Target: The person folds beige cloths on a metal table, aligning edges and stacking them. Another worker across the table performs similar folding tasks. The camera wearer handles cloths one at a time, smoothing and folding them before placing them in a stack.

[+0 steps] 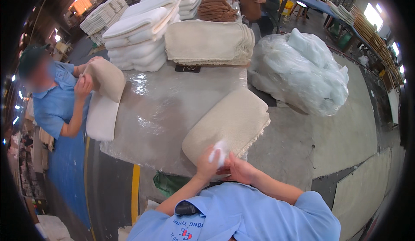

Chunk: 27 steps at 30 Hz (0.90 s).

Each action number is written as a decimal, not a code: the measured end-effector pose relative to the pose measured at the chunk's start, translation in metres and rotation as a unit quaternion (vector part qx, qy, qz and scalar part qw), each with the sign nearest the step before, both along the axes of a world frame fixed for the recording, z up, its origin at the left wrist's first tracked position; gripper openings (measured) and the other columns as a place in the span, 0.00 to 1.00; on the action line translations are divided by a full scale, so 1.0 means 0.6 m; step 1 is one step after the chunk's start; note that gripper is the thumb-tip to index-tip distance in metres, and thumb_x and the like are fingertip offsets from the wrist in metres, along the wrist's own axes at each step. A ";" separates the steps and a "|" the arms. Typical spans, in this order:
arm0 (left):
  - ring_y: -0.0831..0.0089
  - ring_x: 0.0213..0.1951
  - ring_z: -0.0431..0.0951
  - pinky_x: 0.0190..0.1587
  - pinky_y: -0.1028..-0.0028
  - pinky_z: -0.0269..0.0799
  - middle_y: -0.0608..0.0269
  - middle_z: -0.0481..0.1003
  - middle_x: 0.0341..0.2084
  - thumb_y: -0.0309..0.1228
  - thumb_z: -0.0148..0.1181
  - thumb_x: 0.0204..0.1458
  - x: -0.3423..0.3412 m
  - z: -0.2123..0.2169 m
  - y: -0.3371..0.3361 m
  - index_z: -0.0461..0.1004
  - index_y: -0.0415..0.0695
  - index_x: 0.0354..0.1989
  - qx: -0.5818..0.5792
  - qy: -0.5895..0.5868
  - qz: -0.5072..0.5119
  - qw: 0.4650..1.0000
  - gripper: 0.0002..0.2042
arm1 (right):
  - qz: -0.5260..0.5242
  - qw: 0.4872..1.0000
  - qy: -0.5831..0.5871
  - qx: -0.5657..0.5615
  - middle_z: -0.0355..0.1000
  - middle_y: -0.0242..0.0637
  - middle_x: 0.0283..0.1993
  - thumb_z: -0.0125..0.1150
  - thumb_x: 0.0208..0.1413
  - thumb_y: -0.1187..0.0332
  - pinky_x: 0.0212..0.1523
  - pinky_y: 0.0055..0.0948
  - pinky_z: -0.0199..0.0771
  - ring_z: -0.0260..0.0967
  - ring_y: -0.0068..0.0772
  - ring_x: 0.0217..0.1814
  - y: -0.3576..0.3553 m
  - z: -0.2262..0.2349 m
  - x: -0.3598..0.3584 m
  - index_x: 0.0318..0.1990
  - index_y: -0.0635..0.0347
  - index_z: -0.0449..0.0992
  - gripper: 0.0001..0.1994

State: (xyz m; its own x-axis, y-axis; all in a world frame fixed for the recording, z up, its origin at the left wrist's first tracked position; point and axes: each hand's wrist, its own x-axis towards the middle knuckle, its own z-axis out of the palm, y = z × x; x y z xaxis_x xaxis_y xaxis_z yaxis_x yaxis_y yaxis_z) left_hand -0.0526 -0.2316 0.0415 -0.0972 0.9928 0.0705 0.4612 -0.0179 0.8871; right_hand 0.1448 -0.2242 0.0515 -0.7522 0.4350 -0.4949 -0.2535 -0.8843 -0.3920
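A beige fabric cushion cover lies at the near edge of a table wrapped in clear plastic film. My left hand pinches a small tuft of white filling at the cover's near end. My right hand rests just beside it, fingers touching the same near edge of the cover. Both forearms come up from my blue shirt at the bottom of the view.
A big clear bag of white filling sits on the floor at right. Stacks of white pads and beige covers fill the table's far side. A person in blue at left handles a beige cover. Another person sits at the back.
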 end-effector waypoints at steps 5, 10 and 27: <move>0.69 0.41 0.83 0.44 0.68 0.77 0.49 0.84 0.39 0.33 0.65 0.61 -0.077 0.051 -0.024 0.83 0.37 0.47 -0.093 -0.065 0.001 0.994 0.12 | -0.211 0.907 -0.362 0.038 0.74 0.33 0.52 0.67 0.65 0.55 0.45 0.35 0.70 0.68 0.26 0.50 0.015 -0.035 0.083 0.64 0.54 0.73 0.25; 0.52 0.39 0.85 0.44 0.58 0.78 0.49 0.83 0.36 0.36 0.70 0.57 -0.026 0.059 -0.016 0.74 0.44 0.57 -0.088 0.106 -0.211 0.968 0.21 | -0.302 0.905 -0.299 -0.020 0.76 0.33 0.45 0.66 0.66 0.58 0.41 0.35 0.72 0.72 0.28 0.44 0.073 -0.120 0.093 0.55 0.55 0.74 0.17; 0.48 0.33 0.83 0.34 0.50 0.76 0.53 0.80 0.27 0.29 0.66 0.46 0.119 0.091 0.054 0.73 0.47 0.41 0.039 0.259 -0.245 0.933 0.14 | 0.095 0.518 -0.407 0.747 0.74 0.50 0.55 0.62 0.56 0.66 0.71 0.56 0.63 0.68 0.56 0.65 0.055 -0.114 0.079 0.47 0.60 0.79 0.14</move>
State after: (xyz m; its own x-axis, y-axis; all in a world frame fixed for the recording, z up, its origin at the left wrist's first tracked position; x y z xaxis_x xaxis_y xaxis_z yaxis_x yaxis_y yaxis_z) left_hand 0.0187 -0.1992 0.0959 0.4339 0.8993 0.0553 0.7482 -0.3938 0.5340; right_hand 0.1924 -0.1914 -0.0167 -0.6579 0.7464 0.1004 0.5689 0.5799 -0.5831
